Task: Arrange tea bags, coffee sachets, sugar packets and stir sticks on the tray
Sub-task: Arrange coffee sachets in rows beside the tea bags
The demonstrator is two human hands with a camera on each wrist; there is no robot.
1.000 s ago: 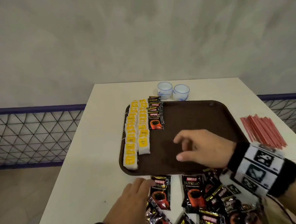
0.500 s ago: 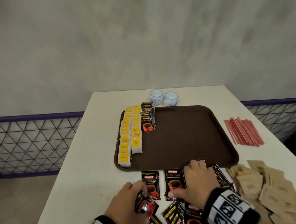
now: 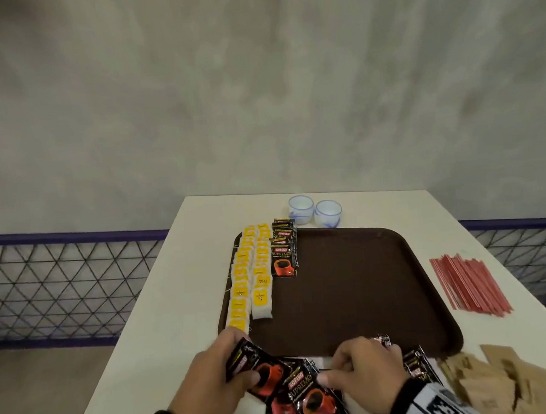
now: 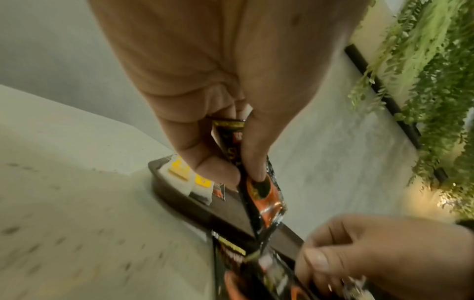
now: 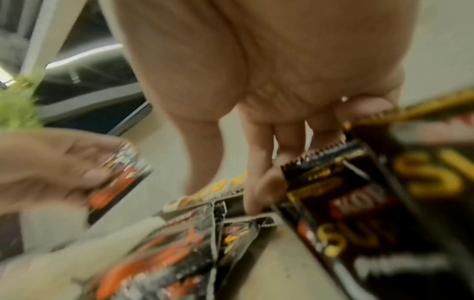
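A brown tray lies mid-table. Two rows of yellow tea bags run along its left side, with a short row of black coffee sachets beside them. My left hand pinches one coffee sachet between thumb and fingers, lifted just off the tray's front left corner; the left wrist view shows the pinch on this sachet. My right hand curls down onto the loose sachet pile in front of the tray, its fingertips pinching a sachet's edge.
Red stir sticks lie on the table right of the tray. Brown sugar packets are heaped at the front right. Two small white cups stand behind the tray. The table's left edge drops to a floor with a mesh fence.
My right hand has drawn back from the tray's middle to the sachet pile. My left hand has picked one sachet off the pile and raised it toward the tray's front left corner.
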